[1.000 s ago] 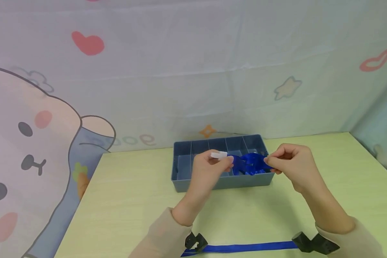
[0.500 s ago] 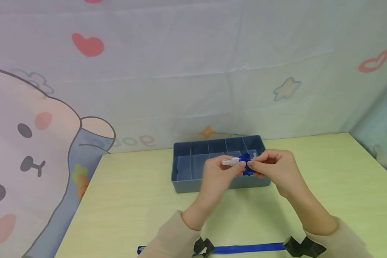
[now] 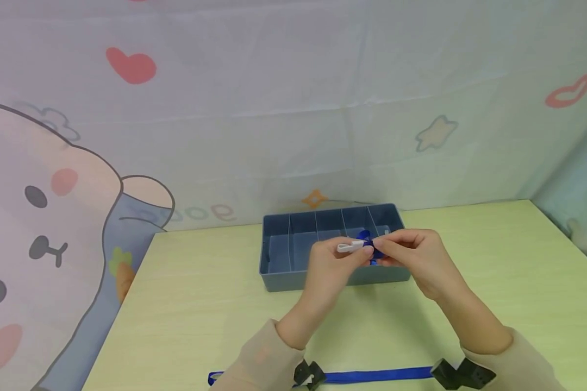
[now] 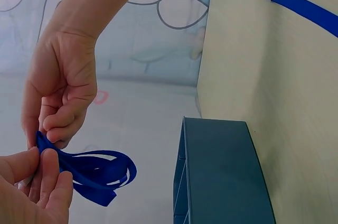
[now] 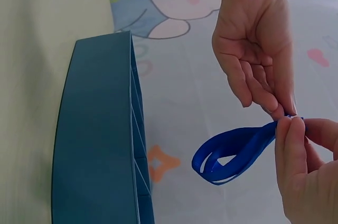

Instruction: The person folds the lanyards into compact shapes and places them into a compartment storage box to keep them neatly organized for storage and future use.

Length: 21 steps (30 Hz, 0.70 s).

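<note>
A blue lanyard (image 3: 364, 235), folded into loops, has a white clip-like end (image 3: 350, 247) sticking out on the left. My left hand (image 3: 330, 266) pinches it beside that white end, between thumb and fingers. Close against it, my right hand (image 3: 417, 259) pinches the blue strap too, the fingertips of both hands nearly touching. In the left wrist view the blue loops (image 4: 100, 171) hang from the pinched spot. The right wrist view shows the same loops (image 5: 232, 150) bunched together. Fingers hide the exact join at the pinch.
A grey-blue divided box (image 3: 286, 281) stands on the table behind and below the hands. Something pale lies in its rightmost compartment, partly covered by the right hand. Another blue strap (image 3: 372, 376) lies along the table's near side, under the forearms. A printed cloth hangs behind.
My hands have come together from apart, the right moving left and the left slightly right. The spread blue strap is now gathered between them. In the last half second little has moved.
</note>
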Tool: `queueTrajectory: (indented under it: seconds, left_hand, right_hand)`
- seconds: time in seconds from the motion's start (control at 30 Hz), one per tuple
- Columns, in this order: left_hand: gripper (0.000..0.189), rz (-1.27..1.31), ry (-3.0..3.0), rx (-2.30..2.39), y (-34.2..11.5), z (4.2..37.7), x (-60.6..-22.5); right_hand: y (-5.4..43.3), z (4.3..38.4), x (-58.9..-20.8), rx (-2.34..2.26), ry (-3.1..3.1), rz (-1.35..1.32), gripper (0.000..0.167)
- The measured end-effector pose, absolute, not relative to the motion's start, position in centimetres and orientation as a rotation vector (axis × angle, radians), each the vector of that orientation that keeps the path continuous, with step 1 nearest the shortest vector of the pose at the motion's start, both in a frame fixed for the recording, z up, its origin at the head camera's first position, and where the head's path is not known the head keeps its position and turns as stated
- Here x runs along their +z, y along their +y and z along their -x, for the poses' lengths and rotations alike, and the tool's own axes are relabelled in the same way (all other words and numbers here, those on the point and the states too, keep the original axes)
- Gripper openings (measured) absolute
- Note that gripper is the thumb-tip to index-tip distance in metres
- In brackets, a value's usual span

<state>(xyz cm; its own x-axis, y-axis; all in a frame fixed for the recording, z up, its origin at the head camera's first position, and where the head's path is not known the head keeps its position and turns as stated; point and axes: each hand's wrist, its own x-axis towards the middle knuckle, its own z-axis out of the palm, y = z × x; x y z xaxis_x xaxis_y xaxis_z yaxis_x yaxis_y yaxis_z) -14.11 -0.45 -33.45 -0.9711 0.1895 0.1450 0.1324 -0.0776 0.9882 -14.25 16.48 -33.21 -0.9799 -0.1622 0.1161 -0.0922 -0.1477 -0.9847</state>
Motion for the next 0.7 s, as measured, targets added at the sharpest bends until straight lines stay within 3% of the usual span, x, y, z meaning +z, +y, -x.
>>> queueTrajectory:
  seconds: [0.4, 0.7]
  left_hand:
    - [0.017, -0.391, 2.105, 2.228, -1.1, 14.2, -33.5]
    - [0.019, -0.411, 2.052, 2.2, -1.4, 14.2, -33.6]
  right_hand:
    - [17.0, 14.3, -34.2, -2.268, 1.961, 0.554, 0.022]
    - [16.4, 14.2, -34.6, -2.229, 2.201, 0.473, 0.022]
